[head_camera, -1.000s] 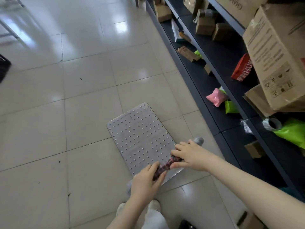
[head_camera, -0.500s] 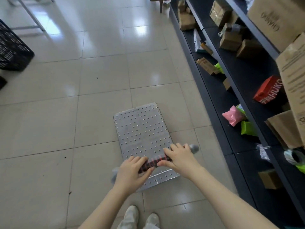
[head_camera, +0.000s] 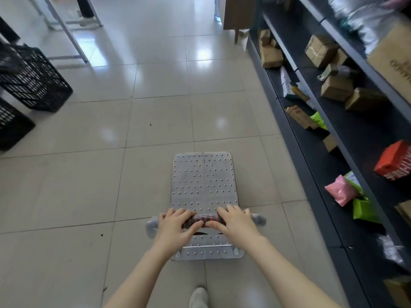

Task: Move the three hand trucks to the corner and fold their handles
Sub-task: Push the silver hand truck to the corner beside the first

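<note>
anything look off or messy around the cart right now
Nothing wrong with the hand truck: its deck sits flat and bare, both hands on the handle. Only the shelf beside it is untidy, with a pink bag and boxes strewn loosely.

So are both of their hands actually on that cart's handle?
Touching. The head view shows the left hand and right hand both wrapped over the hand truck's handle, fingers curled across it.

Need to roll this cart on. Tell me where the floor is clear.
Bare tile runs ahead of the cart's deck, between the black crates left and the shelving right. The shelves are crowded with boxes and bags.
</note>
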### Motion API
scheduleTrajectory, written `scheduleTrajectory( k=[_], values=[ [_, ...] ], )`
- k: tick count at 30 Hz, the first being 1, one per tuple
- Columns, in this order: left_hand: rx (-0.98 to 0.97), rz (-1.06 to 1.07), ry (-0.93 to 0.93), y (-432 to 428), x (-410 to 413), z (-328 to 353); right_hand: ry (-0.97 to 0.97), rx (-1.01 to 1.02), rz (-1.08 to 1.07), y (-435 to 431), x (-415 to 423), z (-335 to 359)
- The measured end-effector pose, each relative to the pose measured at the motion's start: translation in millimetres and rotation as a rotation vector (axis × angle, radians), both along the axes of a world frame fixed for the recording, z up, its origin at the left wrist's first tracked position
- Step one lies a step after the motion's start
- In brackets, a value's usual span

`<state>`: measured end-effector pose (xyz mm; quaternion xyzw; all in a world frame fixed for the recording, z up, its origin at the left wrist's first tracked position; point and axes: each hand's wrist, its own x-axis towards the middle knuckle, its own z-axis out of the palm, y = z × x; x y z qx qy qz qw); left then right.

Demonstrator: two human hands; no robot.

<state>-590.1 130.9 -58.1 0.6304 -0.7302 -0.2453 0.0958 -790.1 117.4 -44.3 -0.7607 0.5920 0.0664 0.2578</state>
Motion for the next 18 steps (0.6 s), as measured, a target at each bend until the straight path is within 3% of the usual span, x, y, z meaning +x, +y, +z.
scheduleTrajectory(
  k=[5, 18],
  values=[
    [0.015, -0.032, -0.139, -55.2, 21.0, 0.8, -0.014, 0.086, -0.02, -54.4, 17.4, 6.8],
    [0.022, 0.012, -0.115, -209.9, 21.3, -3.7, 0.035, 0.096, -0.024, -212.2, 21.3, 6.1]
  ],
)
